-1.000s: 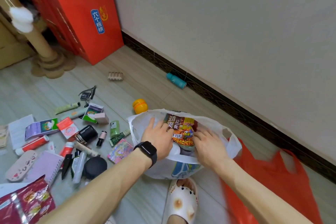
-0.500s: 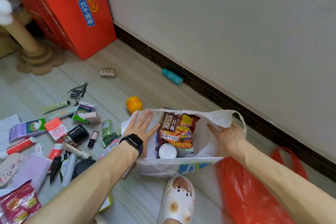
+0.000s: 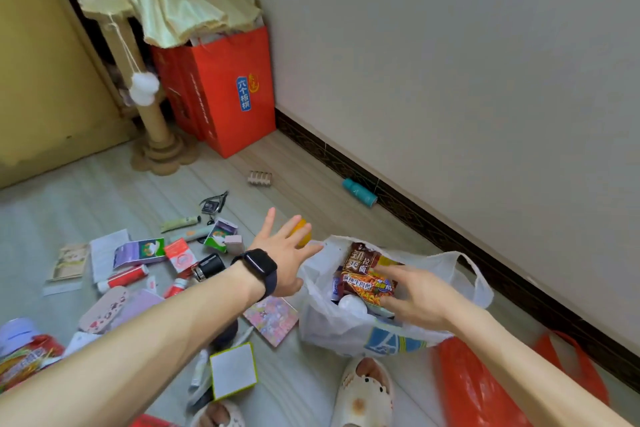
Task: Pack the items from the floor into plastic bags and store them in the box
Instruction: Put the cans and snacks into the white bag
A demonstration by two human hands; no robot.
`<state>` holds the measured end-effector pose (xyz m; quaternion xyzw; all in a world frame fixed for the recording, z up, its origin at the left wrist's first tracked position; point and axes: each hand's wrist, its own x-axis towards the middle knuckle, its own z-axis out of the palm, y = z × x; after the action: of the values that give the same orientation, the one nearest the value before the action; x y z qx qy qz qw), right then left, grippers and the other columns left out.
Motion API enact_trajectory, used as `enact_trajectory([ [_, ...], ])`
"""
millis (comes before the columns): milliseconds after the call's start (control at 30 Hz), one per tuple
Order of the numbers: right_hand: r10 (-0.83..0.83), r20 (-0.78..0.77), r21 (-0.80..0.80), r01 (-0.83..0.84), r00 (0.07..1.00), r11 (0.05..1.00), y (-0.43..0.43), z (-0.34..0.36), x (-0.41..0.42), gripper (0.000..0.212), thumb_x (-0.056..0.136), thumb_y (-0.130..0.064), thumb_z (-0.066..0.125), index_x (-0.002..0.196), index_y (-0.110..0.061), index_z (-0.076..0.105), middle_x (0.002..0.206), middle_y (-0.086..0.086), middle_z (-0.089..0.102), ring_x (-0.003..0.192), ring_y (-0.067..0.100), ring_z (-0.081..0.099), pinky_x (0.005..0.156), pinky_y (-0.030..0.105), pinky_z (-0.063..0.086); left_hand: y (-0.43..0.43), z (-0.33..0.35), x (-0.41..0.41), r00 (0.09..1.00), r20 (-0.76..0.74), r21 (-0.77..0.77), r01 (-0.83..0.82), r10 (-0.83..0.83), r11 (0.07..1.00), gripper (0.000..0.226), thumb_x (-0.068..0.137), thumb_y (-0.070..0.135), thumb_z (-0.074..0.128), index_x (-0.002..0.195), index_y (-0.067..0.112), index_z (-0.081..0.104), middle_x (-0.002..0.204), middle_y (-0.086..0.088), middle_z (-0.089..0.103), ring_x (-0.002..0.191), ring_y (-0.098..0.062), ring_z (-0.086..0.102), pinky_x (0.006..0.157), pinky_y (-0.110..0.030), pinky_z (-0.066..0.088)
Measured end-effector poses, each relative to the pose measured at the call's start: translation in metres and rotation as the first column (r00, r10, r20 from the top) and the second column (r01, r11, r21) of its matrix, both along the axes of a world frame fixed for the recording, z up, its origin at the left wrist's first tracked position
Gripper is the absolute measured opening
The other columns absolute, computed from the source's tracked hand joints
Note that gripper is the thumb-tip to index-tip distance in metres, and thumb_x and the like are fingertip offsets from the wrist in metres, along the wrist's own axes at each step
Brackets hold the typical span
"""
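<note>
Moved off the near rim of the white plastic bag (image 3: 332, 326) with the left hand (image 3: 280, 253), now stretched out above the yellow ball (image 3: 304, 236), fingers straight and spread, released, grasping nothing. Moved in from the bag's right rim with the right hand (image 3: 415, 298), now at the mouth, fingers and thumb bent round the right edge of the noodle packet (image 3: 363, 274). Standing open on the floor (image 3: 86, 204) near the wall, with that packet upright inside and a white lid (image 3: 351, 305) just below it. Lying flat just right of it, a red plastic bag (image 3: 467, 388). Scattered to the left: small boxes, tubes, a flowered card (image 3: 272, 319). Further back against the wall, a red paper bag (image 3: 239, 87) with pale cloth draped over its top. On its side by the skirting, a teal bottle (image 3: 359, 189).
</note>
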<state>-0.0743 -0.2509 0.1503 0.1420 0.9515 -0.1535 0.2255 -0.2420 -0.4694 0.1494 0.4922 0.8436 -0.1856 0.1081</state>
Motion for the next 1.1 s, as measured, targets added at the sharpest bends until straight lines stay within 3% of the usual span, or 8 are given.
enact_trajectory([
  [167,0.188,-0.313,-0.017,-0.204,0.931,0.979,-0.074,0.054,-0.045,0.06,0.094,-0.051,0.054,0.149,-0.05,0.029,0.16,-0.011,0.029,0.146,0.011,0.026,0.114,0.027,0.027,-0.088,0.029,-0.019,0.973,-0.005,0.203,-0.226,0.232,0.953,0.077,0.089,0.051,0.047,0.152,0.045,0.005,0.164,0.0,-0.005,0.15,-0.023,-0.01,0.109,-0.064,-0.016],
  [300,0.38,-0.421,0.017,-0.411,0.824,0.911,-0.137,0.074,-0.091,0.056,0.095,-0.051,0.053,0.148,-0.05,0.032,0.159,-0.013,0.031,0.144,0.009,0.028,0.112,0.022,0.026,-0.176,0.018,-0.025,0.866,0.065,0.333,-0.488,0.497,0.807,0.074,0.086,0.045,0.05,0.151,0.045,0.014,0.163,0.0,0.009,0.15,-0.022,0.001,0.112,-0.063,-0.009],
  [500,0.623,-0.294,0.056,-0.638,0.725,0.768,-0.227,0.033,-0.148,0.052,0.097,-0.051,0.046,0.148,-0.044,0.036,0.157,-0.01,0.035,0.142,0.017,0.034,0.112,0.031,0.036,-0.303,-0.056,-0.006,0.553,0.212,0.245,-0.828,0.805,0.504,0.066,0.085,0.045,0.05,0.147,0.039,0.028,0.156,0.002,0.026,0.146,-0.02,0.017,0.115,-0.056,0.008],
  [667,0.711,-0.076,0.012,-0.713,0.699,0.701,-0.288,-0.062,-0.152,0.057,0.095,-0.048,0.042,0.151,-0.037,0.033,0.162,0.003,0.025,0.149,0.024,0.02,0.117,0.04,0.03,-0.367,-0.137,0.02,0.301,0.279,0.081,-0.954,0.912,0.29,0.072,0.087,0.051,0.047,0.152,0.037,0.02,0.162,-0.003,0.011,0.148,-0.027,0.011,0.118,-0.054,0.009],
  [767,0.694,0.022,-0.007,-0.694,0.72,0.72,-0.313,-0.117,-0.144,0.06,0.097,-0.054,0.038,0.153,-0.039,0.022,0.167,0.005,0.006,0.153,0.031,-0.002,0.122,0.05,0.01,-0.379,-0.176,0.031,0.236,0.345,0.051,-0.971,0.909,0.233,0.085,0.084,0.059,0.05,0.153,0.042,0.004,0.163,0.002,-0.007,0.149,-0.029,0.005,0.119,-0.052,0.011],
  [833,0.655,0.079,-0.036,-0.654,0.752,0.755,-0.324,-0.142,-0.136,0.066,0.095,-0.062,0.037,0.154,-0.037,0.02,0.167,0.005,0.005,0.152,0.033,-0.005,0.12,0.055,0.001,-0.377,-0.196,0.038,0.208,0.374,0.066,-0.978,0.904,0.197,0.091,0.083,0.062,0.052,0.151,0.047,-0.007,0.163,0.003,-0.012,0.149,-0.029,0.006,0.119,-0.051,0.018],
  [967,0.627,0.056,-0.046,-0.626,0.777,0.779,-0.352,-0.179,-0.113,0.087,0.081,-0.083,0.029,0.146,-0.026,0.038,0.15,0.004,0.043,0.149,0.026,0.017,0.118,0.056,-0.009,-0.369,-0.223,0.051,0.217,0.352,0.192,-0.969,0.911,0.157,0.095,0.082,0.065,0.052,0.147,0.051,-0.015,0.162,0.004,-0.015,0.148,-0.032,0.001,0.119,-0.049,0.02],
  [1100,0.635,0.084,-0.126,-0.624,0.768,0.771,-0.383,-0.198,-0.098,0.101,0.072,-0.087,0.038,0.151,-0.025,0.03,0.139,0.003,0.055,0.14,0.027,0.035,0.117,0.058,-0.011,-0.371,-0.238,0.05,0.218,0.321,0.204,-0.966,0.921,0.158,0.093,0.077,0.077,0.041,0.147,0.051,-0.014,0.159,0.007,-0.018,0.145,-0.039,0.003,0.112,-0.054,0.028],
])
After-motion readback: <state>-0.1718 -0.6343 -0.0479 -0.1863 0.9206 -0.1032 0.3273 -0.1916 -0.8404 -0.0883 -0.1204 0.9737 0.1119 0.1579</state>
